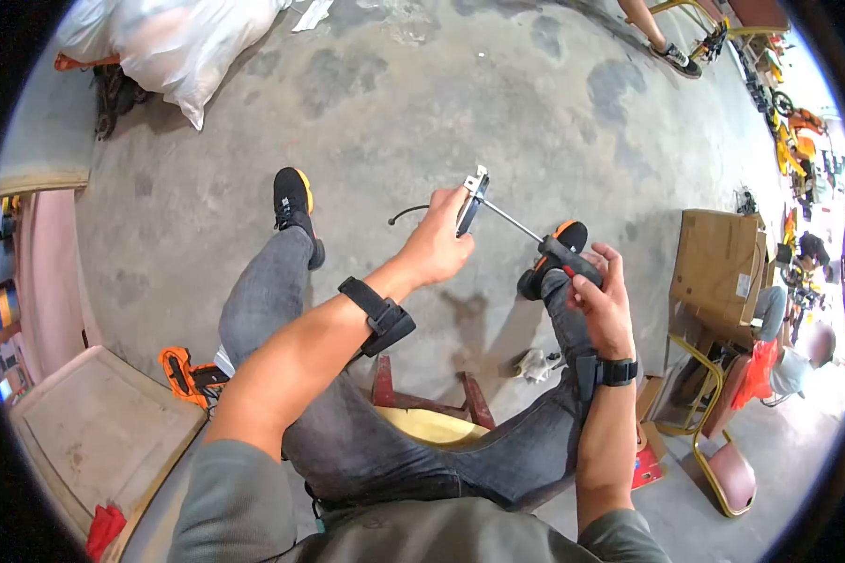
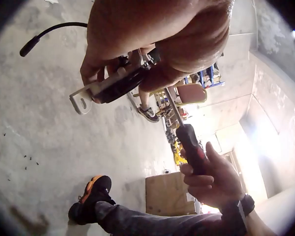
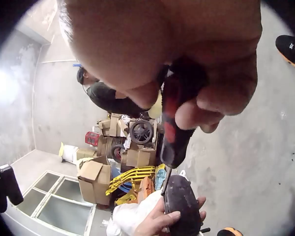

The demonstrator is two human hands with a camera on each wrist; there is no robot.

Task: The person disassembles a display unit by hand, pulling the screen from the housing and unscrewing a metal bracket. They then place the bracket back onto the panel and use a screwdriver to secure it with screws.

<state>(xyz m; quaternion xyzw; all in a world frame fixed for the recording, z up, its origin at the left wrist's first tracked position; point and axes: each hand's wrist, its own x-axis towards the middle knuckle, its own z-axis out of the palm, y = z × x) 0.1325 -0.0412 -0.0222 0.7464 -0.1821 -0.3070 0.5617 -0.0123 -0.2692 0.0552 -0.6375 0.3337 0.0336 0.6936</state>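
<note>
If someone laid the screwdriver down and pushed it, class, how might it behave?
The screwdriver would likely stay stiff: its straight shaft looks metal. Its thicker handle probably makes that end heavier, and the rounded outline suggests it might roll.

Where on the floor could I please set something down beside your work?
Bare floor lies between the left shoe and white sack, and between the right shoe and cardboard box. Chairs and piled parts crowd the head view's right edge, and it is tight where the screwdriver reaches the held part.
</note>
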